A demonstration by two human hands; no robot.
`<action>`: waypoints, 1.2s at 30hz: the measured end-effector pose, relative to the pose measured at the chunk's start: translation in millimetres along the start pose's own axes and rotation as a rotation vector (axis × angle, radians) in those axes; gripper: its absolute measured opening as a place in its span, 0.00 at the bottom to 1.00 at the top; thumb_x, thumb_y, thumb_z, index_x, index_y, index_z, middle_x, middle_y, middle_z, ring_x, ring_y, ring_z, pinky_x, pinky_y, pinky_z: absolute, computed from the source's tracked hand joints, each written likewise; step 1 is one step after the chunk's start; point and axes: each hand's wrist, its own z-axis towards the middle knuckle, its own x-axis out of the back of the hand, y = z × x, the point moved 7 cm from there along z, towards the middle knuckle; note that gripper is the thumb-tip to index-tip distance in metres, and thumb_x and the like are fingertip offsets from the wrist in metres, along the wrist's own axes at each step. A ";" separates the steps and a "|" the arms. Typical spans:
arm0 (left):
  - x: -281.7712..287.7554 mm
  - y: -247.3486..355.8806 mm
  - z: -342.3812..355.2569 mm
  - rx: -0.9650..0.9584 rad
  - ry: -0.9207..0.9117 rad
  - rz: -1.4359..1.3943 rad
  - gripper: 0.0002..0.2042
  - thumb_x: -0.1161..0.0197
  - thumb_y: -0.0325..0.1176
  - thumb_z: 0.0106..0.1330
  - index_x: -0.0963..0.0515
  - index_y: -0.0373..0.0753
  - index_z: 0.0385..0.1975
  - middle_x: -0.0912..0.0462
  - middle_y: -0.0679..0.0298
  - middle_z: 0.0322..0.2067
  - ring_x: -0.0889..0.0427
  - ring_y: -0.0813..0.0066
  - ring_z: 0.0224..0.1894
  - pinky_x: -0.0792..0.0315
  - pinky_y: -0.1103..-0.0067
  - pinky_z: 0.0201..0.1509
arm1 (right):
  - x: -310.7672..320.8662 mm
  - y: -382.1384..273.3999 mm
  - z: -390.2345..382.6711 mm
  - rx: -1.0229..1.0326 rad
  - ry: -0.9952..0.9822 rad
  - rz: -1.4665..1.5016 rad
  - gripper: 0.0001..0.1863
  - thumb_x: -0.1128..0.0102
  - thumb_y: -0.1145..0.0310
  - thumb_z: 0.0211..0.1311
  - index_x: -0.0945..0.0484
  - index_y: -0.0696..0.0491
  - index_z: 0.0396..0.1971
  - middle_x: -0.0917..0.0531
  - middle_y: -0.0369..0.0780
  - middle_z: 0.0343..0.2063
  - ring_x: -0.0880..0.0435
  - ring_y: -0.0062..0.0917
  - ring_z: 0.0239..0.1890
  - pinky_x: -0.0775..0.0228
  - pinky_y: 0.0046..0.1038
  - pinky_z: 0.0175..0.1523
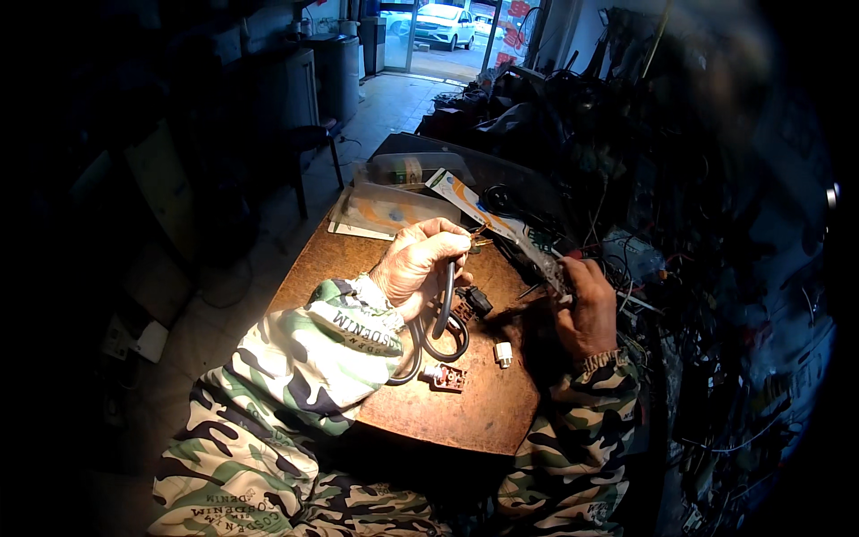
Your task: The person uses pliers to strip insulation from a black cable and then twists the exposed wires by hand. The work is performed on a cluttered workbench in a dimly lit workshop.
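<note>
At the left of the black cable (448, 288), the left hand (420, 258) is seen, its thumb and fingers pinched together on the cable close to its stripped end. The held stretch is hung below the fingers, its long axis running toward the person, with loops lying lower down, above or on the brown surface (447, 431). Beside the cable's lower loop, a small reddish-brown part (446, 378) is laid.

From the cable's upper end, thin copper-coloured wire ends (481, 241) are pointed rightward, across its hanging length. To the right of the cable, a dark blocky piece (478, 302) is set near the loops, and a small white fitting (504, 354) farther right and nearer the person.

Well to the right of the cable, a grey tool (542, 262), possibly pliers, is gripped by the curled fingers of the right hand (589, 309). It is slanted up and leftward, toward the wire ends; whether its tip is opened, or touches them, cannot be told. By far the nearer hand to those ends is the left.
</note>
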 end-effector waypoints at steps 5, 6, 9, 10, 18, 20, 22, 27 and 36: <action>-9.4 -0.6 -3.3 0.028 -0.013 0.004 0.03 0.35 0.27 0.66 0.22 0.39 0.35 0.20 0.66 0.25 0.19 0.79 0.25 0.14 0.74 0.40 | -5.0 -16.3 -3.3 0.096 0.038 -0.019 0.24 0.41 0.80 0.47 0.23 0.60 0.50 0.20 0.52 0.41 0.18 0.48 0.43 0.24 0.36 0.48; -6.3 0.2 -4.9 0.004 0.008 -0.002 0.03 0.34 0.27 0.65 0.22 0.38 0.35 0.20 0.66 0.25 0.18 0.78 0.25 0.15 0.76 0.38 | -9.4 -16.5 -1.4 0.083 0.018 -0.002 0.26 0.40 0.80 0.45 0.24 0.60 0.50 0.20 0.51 0.41 0.19 0.49 0.44 0.25 0.38 0.49; -4.8 10.7 -7.3 -0.108 0.074 0.261 0.04 0.33 0.26 0.65 0.21 0.37 0.36 0.19 0.66 0.26 0.17 0.78 0.25 0.16 0.80 0.36 | -17.3 -12.2 0.4 0.022 -0.013 0.037 0.27 0.38 0.79 0.44 0.25 0.61 0.51 0.20 0.52 0.41 0.20 0.49 0.46 0.26 0.40 0.52; -3.4 8.8 -5.7 -0.136 0.101 0.224 0.05 0.32 0.27 0.65 0.21 0.36 0.36 0.18 0.66 0.27 0.16 0.79 0.25 0.18 0.83 0.33 | -18.8 -9.1 -1.0 -0.010 -0.008 0.046 0.26 0.38 0.78 0.46 0.25 0.61 0.51 0.20 0.52 0.41 0.20 0.50 0.46 0.26 0.40 0.51; -16.7 5.8 -11.5 -0.228 0.141 0.543 0.06 0.33 0.27 0.65 0.20 0.34 0.38 0.17 0.66 0.29 0.17 0.79 0.30 0.23 0.83 0.36 | -22.1 -39.0 -4.7 -0.140 0.097 0.234 0.24 0.36 0.74 0.53 0.25 0.63 0.52 0.20 0.54 0.41 0.18 0.49 0.44 0.25 0.40 0.51; -20.5 -1.2 -12.9 -0.247 0.141 0.587 0.07 0.33 0.27 0.65 0.19 0.33 0.39 0.17 0.65 0.30 0.18 0.80 0.32 0.21 0.82 0.39 | -24.4 -49.5 -7.0 -0.099 0.109 0.226 0.27 0.36 0.74 0.52 0.27 0.64 0.54 0.22 0.55 0.43 0.20 0.49 0.46 0.27 0.40 0.54; -21.3 -3.6 -14.4 -0.255 0.143 0.585 0.07 0.32 0.27 0.65 0.19 0.32 0.39 0.17 0.65 0.31 0.18 0.81 0.33 0.21 0.81 0.40 | -25.8 -58.3 -7.3 -0.114 0.101 0.239 0.28 0.36 0.75 0.52 0.29 0.66 0.55 0.23 0.55 0.46 0.22 0.49 0.49 0.29 0.40 0.56; -25.9 -0.1 -18.9 -0.230 0.148 0.701 0.06 0.33 0.26 0.64 0.19 0.32 0.38 0.17 0.67 0.30 0.20 0.83 0.33 0.23 0.83 0.39 | -18.3 -52.4 -7.3 -0.149 0.149 0.233 0.31 0.35 0.75 0.50 0.30 0.66 0.56 0.24 0.54 0.46 0.23 0.48 0.50 0.29 0.41 0.57; -31.5 -4.6 -20.0 -0.242 0.137 0.774 0.04 0.34 0.23 0.63 0.19 0.34 0.35 0.17 0.67 0.29 0.20 0.84 0.31 0.25 0.84 0.38 | -21.3 -46.2 -8.5 -0.186 0.157 0.256 0.32 0.32 0.72 0.48 0.28 0.67 0.55 0.23 0.54 0.45 0.21 0.47 0.48 0.27 0.39 0.54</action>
